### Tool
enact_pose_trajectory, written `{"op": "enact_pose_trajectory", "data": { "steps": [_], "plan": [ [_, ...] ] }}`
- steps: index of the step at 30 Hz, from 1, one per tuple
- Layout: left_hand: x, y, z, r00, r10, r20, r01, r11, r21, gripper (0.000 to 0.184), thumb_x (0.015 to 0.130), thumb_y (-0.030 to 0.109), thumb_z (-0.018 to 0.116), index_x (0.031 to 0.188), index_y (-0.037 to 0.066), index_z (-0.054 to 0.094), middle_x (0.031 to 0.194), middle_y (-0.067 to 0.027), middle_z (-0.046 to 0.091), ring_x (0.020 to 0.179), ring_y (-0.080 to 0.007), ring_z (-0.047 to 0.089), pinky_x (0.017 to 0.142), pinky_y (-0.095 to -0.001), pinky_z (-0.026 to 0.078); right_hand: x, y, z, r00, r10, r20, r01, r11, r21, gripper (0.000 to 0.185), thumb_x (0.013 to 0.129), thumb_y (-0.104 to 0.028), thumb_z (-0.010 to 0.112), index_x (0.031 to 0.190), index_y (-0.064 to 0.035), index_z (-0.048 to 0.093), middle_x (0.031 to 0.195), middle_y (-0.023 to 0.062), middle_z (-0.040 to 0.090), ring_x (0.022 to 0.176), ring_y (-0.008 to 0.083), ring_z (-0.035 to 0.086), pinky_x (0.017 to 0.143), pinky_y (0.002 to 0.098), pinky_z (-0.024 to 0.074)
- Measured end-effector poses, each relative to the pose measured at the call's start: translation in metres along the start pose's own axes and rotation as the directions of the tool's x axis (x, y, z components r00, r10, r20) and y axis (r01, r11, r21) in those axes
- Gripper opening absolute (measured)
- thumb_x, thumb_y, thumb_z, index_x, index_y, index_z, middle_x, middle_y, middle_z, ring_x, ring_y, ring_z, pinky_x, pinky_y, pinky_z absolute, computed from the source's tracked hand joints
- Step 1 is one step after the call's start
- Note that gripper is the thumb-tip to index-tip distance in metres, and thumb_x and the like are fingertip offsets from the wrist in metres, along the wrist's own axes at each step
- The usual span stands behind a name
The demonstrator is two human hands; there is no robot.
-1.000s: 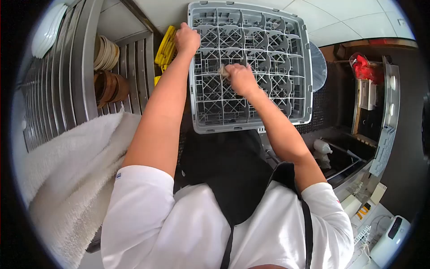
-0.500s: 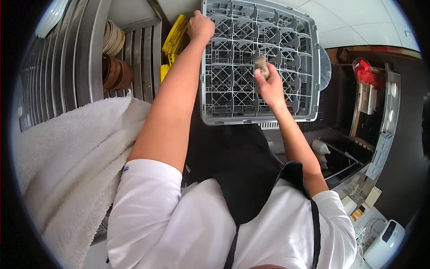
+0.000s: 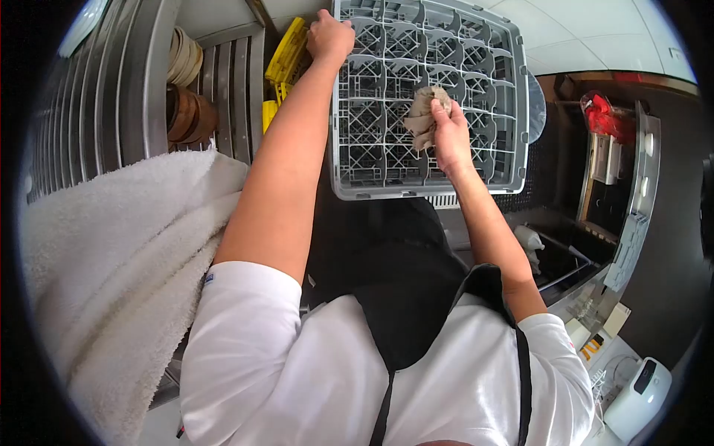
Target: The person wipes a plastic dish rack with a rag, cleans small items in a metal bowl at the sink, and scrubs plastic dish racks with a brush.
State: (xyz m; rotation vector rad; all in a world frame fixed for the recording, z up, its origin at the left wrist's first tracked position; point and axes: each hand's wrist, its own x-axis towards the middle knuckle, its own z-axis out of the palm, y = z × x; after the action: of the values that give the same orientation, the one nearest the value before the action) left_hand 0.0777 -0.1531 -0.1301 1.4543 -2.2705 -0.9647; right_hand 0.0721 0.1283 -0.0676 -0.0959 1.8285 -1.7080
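In front of me is a grey plastic dishwasher rack [image 3: 338,141] divided into a grid of square compartments. My left hand [image 3: 331,37] is closed at the rack's far left edge, with its fingertips partly hidden. Over the right-middle part of the grid, my right hand [image 3: 451,134] pinches a crumpled beige cloth [image 3: 424,115] between thumb and fingers. Part of the cloth hangs loosely to the left, above the compartments.
Yellow plastic pieces [image 3: 286,56] stand left of the rack. Brown bowls [image 3: 192,117] and stacked pale dishes [image 3: 184,58] sit on a slatted metal shelf [image 3: 223,82]. A white towel [image 3: 134,223] lies at left. Right are a red bag [image 3: 606,119] and a dark sink [image 3: 558,256].
The cloth was bunched inside my right hand and now spreads out to the left of the fingers. My left hand stays at the rack's edge.
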Motion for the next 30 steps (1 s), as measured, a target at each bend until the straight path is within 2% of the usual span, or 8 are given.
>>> {"op": "enact_pose_trajectory", "data": {
  "steps": [6,11,13,15,18,24,26,30],
  "plan": [
    [-0.002,-0.007,0.004,1.0,0.016,-0.009,-0.016,0.995,-0.097,0.074,0.088,0.051,0.067,0.137,0.0,0.044,0.131,-0.0255,0.056,0.125,-0.0421,0.053,0.102,-0.0524,0.046,-0.018,-0.011,0.002,1.0,0.01,-0.021,-0.005,0.97,0.242,0.034,0.104,-0.028,0.054,0.126,-0.0017,0.056,0.116,0.0073,0.064,0.102,0.0142,0.06,0.092,0.0303,0.048],
    [-0.062,-0.039,0.001,0.997,0.075,0.023,-0.068,0.977,-0.204,0.075,0.096,0.052,0.052,0.147,-0.001,0.039,0.136,-0.0322,0.052,0.127,-0.0481,0.049,0.109,-0.0529,0.036,-0.036,-0.009,0.008,0.918,-0.287,0.272,0.348,0.913,-0.211,0.042,0.105,-0.03,0.047,0.135,-0.0013,0.057,0.128,0.0111,0.064,0.114,0.0211,0.06,0.099,0.0329,0.0457],
    [-0.104,-0.059,-0.004,0.997,-0.009,0.076,0.03,0.959,-0.283,0.076,0.099,0.055,0.041,0.149,-0.001,0.035,0.14,-0.033,0.05,0.129,-0.0497,0.048,0.11,-0.0516,0.036,-0.028,0.021,0.016,0.698,-0.353,0.623,0.688,0.572,-0.447,0.039,0.102,-0.026,0.05,0.13,-0.0021,0.061,0.127,0.0175,0.064,0.115,0.0298,0.063,0.101,0.0389,0.047],
    [-0.133,-0.076,0.0,0.99,-0.103,0.091,0.13,0.919,-0.373,0.078,0.1,0.057,0.037,0.15,-0.002,0.033,0.142,-0.0339,0.048,0.131,-0.049,0.046,0.111,-0.0494,0.036,-0.034,0.058,0.033,0.573,-0.168,0.802,0.818,0.179,-0.547,0.034,0.096,-0.021,0.057,0.122,-0.0003,0.065,0.128,0.0223,0.063,0.117,0.0352,0.064,0.103,0.0464,0.0465],
    [-0.146,-0.076,-0.005,0.99,-0.124,0.07,0.141,0.93,-0.34,0.077,0.101,0.057,0.038,0.15,-0.001,0.034,0.141,-0.0324,0.049,0.13,-0.048,0.047,0.111,-0.0498,0.036,-0.038,0.017,0.077,0.693,0.268,0.67,0.704,-0.047,-0.709,0.026,0.094,-0.017,0.055,0.11,-0.0005,0.068,0.113,0.0192,0.07,0.106,0.0347,0.069,0.103,0.06,0.0432],
    [-0.151,-0.049,-0.027,0.988,-0.157,0.005,0.157,0.988,-0.004,0.071,0.101,0.056,0.041,0.153,0.007,0.035,0.15,-0.0206,0.044,0.14,-0.0399,0.038,0.114,-0.0528,0.031,-0.025,0.056,0.07,0.62,0.043,0.783,0.772,-0.209,-0.6,0.022,0.095,-0.013,0.049,0.103,-0.0054,0.068,0.094,0.0167,0.073,0.09,0.0326,0.072,0.109,0.0748,0.0208],
    [-0.158,-0.042,-0.029,0.986,-0.163,-0.039,0.166,0.983,0.081,0.071,0.1,0.056,0.041,0.154,0.01,0.034,0.15,-0.0195,0.045,0.141,-0.0389,0.038,0.113,-0.0558,0.03,-0.021,0.056,0.057,0.569,0.0,0.823,0.813,-0.153,-0.562,0.02,0.094,-0.012,0.048,0.098,-0.0062,0.066,0.091,0.0168,0.072,0.088,0.0331,0.072,0.113,0.0742,0.0117],
    [-0.157,-0.044,-0.025,0.981,-0.173,-0.088,0.183,0.975,0.126,0.071,0.1,0.058,0.041,0.153,0.012,0.035,0.15,-0.0193,0.045,0.141,-0.0383,0.037,0.112,-0.0595,0.03,-0.021,-0.024,0.009,0.673,-0.151,0.724,0.683,0.503,-0.53,0.011,0.087,0.0,0.062,0.097,-0.0028,0.063,0.09,0.0147,0.072,0.084,0.0315,0.071,0.084,0.0459,0.0519]
  ]
}}
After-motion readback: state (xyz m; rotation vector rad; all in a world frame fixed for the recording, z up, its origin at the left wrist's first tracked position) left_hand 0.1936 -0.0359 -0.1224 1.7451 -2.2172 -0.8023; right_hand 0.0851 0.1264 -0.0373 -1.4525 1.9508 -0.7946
